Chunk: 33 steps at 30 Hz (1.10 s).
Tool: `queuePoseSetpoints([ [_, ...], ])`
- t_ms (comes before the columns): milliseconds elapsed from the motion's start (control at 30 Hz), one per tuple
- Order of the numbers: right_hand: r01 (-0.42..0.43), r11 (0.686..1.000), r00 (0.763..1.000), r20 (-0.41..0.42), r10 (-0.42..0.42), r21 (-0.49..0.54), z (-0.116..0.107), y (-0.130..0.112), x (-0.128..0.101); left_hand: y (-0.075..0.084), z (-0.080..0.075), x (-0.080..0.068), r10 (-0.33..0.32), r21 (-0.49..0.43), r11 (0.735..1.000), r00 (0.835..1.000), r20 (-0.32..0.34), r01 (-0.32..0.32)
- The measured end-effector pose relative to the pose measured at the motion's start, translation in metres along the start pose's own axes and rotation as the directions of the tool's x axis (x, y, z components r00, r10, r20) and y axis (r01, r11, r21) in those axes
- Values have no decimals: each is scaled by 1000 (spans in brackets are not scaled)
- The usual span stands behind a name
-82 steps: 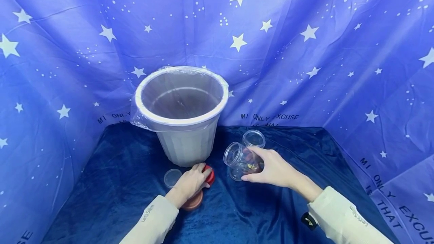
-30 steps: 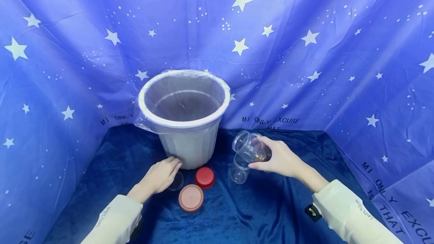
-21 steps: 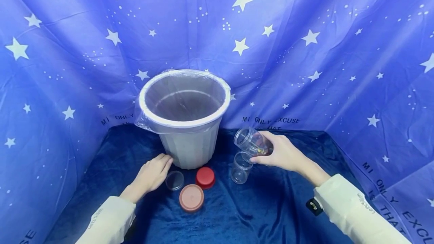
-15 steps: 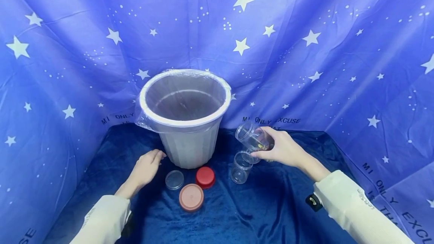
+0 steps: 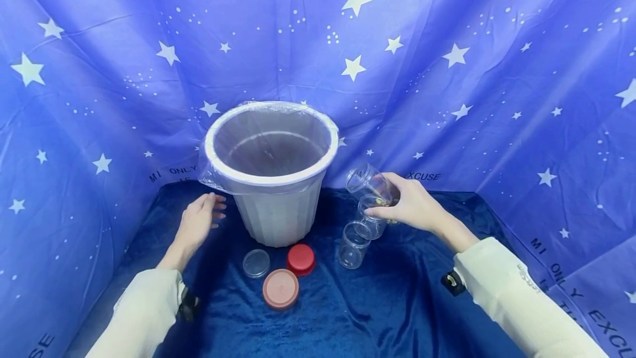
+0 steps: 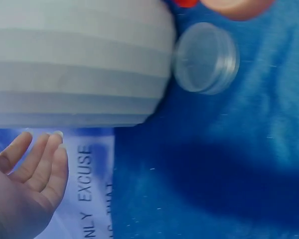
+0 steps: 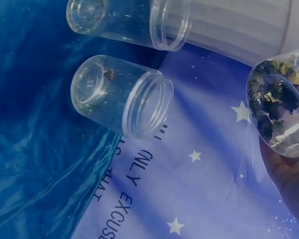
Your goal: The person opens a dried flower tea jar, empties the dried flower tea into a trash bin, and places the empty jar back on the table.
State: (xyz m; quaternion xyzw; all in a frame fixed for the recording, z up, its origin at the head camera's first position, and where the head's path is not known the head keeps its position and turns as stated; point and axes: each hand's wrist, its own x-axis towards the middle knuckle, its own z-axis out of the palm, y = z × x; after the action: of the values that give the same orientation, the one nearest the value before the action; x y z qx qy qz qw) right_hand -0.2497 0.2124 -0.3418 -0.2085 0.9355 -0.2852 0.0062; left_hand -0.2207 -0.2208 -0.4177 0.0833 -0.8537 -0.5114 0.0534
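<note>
Head view: right hand (image 5: 412, 209) curled round a clear jar (image 5: 370, 184), lifted and tilted with its open mouth toward the white bin (image 5: 270, 181), dried bits heaped at its base against the palm. Right wrist view: same jar (image 7: 279, 109) seen end-on, dark and yellowish dried pieces pressed against the clear bottom. Below the held jar, two more clear jars without lids on the blue velvet counter (image 5: 397, 303): one (image 5: 372, 222) directly under the hand, the other (image 5: 353, 243) just in front of it, toward the near edge. Left hand (image 5: 196, 222) spread, fingers relaxed and straight, holding nothing, just beside the left wall of the bin; whether touching it cannot be told. Bin lined with a thin clear bag (image 5: 208, 178) folded over the rim. In front of the bin, three loose lids lying close together: a clear lid (image 5: 256, 263), a red lid (image 5: 300, 259), a pinkish-brown lid (image 5: 280, 289). Readable print on the starry blue backdrop (image 5: 447, 70): "MI ONLY" left of the bin, "XCUSE" above the right hand, "EXCUSE" and "THAT" at the lower right; "EXCUSE" again in the left wrist view.
</note>
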Motion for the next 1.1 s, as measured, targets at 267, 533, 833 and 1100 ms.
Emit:
queuePoseSetpoints([
  [267, -29, 999, 999, -13, 29, 29, -6, -2, 6, 20, -15, 10, -25, -54, 998, 998, -59, 22],
  [533, -42, 996, 999, -14, 43, 83, -12, -1, 8, 42, -30, 17, 2, -169, 986, 996, -88, -17],
  [833, -52, 994, 997, -49, 57, 97, -15, -5, 15, 70, -40, 24, -8, -69, 998, 975, -224, -8],
  [1100, -42, 996, 997, -58, 46, 74, -21, -14, 26, 91, -43, 28, 87, -14, 995, 942, -324, -96],
])
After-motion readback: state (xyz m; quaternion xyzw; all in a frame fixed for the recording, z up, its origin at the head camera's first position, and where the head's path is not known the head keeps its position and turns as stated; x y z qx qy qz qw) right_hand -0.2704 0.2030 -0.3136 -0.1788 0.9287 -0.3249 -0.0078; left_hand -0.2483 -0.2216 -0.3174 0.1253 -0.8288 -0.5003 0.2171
